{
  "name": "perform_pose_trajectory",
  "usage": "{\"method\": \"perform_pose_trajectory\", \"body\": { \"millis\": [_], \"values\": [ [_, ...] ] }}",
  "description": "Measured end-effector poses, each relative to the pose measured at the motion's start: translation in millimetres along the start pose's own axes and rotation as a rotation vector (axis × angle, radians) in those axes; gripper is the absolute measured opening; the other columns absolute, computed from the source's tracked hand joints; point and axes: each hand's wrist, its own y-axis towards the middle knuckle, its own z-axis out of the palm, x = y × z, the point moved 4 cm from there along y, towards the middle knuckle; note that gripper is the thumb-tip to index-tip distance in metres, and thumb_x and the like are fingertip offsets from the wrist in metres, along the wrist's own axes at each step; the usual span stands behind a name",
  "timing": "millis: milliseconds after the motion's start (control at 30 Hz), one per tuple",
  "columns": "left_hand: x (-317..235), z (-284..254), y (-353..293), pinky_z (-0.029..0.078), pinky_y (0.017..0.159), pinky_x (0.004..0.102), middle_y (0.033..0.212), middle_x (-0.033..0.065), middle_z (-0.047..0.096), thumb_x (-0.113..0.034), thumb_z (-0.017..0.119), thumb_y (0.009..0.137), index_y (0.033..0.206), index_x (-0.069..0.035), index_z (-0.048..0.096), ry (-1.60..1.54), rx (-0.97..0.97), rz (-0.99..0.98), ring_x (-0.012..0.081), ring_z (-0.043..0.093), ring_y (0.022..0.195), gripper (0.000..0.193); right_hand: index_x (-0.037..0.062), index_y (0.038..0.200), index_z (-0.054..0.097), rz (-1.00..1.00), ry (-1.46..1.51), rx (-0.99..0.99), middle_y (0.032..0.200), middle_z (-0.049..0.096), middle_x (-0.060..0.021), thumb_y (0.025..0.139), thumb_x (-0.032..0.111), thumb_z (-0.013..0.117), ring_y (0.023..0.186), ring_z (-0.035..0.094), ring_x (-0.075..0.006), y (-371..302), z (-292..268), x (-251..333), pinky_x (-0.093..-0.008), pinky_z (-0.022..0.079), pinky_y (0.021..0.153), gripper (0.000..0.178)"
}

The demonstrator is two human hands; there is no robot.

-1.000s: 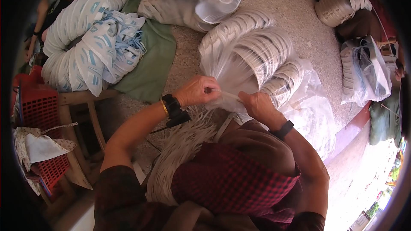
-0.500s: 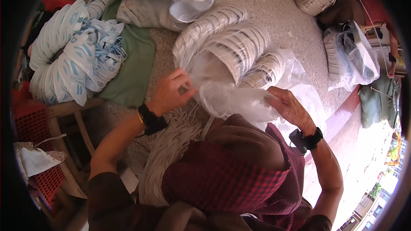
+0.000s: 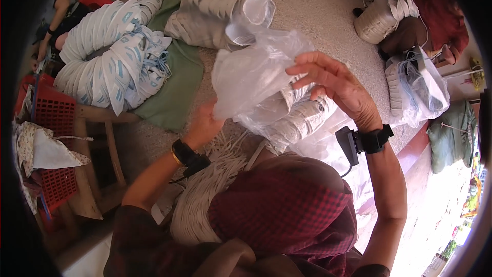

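Observation:
A clear plastic bag (image 3: 256, 72) is spread upward in front of me, partly covering a nested stack of white shoe uppers (image 3: 302, 123). My left hand (image 3: 205, 123) grips the bag's lower left edge, its fingertips hidden behind the film. Over the bag's right side, my right hand (image 3: 330, 84) has its fingers stretched and apart, the tips touching or close to the plastic. A bundle of thin whitish laces (image 3: 197, 200) hangs beside my lap, where a red-and-black checked cloth (image 3: 277, 205) lies.
White-and-blue shoe uppers (image 3: 113, 61) lie in a curved stack on a green cloth (image 3: 179, 82). Another bagged stack (image 3: 220, 10) stands beyond. At left are a wooden frame (image 3: 110, 149) and red basket (image 3: 56, 113). A person (image 3: 441, 20) sits at right near a bagged stack (image 3: 415, 87).
The plastic bag has been lifted and opened out over the stack. My right hand has moved up and its fingers have spread. The whole view has shifted a little.

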Motion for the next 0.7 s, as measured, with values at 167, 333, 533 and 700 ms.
{"method": "perform_pose_trajectory", "body": {
  "millis": [167, 333, 533, 700],
  "values": [
    [-23, -34, 0, 0.049, 0.084, 0.0324, 0.103, 0.0119, 0.070, -0.009, 0.051, 0.091, 0.113, 0.006, 0.063, -0.167, -0.094, -0.168, 0.0174, 0.063, 0.097, 0.029, 0.0067, 0.131, 0.059, 0.352, -0.557, 0.203, 0.123, 0.067, -0.0078, 0.092, 0.042, 0.060, 0.116, 0.058, -0.0224, 15, 17, -103, -0.0372, 0.043, 0.101, 0.053],
    [-41, -59, 4, 0.049, 0.085, 0.0304, 0.102, 0.0093, 0.069, -0.017, 0.054, 0.092, 0.108, 0.006, 0.064, -0.319, -0.117, -0.038, 0.0122, 0.060, 0.097, 0.030, 0.0070, 0.116, 0.068, -0.271, -0.494, 0.330, 0.111, 0.069, -0.0113, 0.091, 0.036, 0.062, 0.104, 0.064, -0.0254, 44, 80, -135, -0.0377, 0.047, 0.094, 0.039],
    [56, -155, -74, 0.049, 0.091, 0.0395, 0.105, 0.0132, 0.065, -0.014, 0.064, 0.082, 0.108, 0.000, 0.064, 0.005, -0.262, -0.312, 0.0286, 0.062, 0.100, 0.029, 0.0103, 0.095, 0.075, 0.206, -0.080, 0.035, 0.089, 0.071, 0.0007, 0.089, 0.008, 0.066, 0.081, 0.064, -0.0061, 24, 55, -126, -0.0212, 0.049, 0.062, 0.011],
    [63, -186, -150, 0.042, 0.097, 0.0438, 0.132, 0.0201, 0.054, 0.002, 0.056, 0.081, 0.123, -0.006, 0.061, 1.006, 0.097, -0.219, 0.0329, 0.051, 0.121, 0.042, 0.0093, 0.098, 0.075, 0.224, -0.155, 0.090, 0.087, 0.070, 0.0013, 0.089, 0.011, 0.069, 0.080, 0.062, -0.0067, 8, 50, -129, -0.0228, 0.050, 0.064, 0.011]
  ]
}}
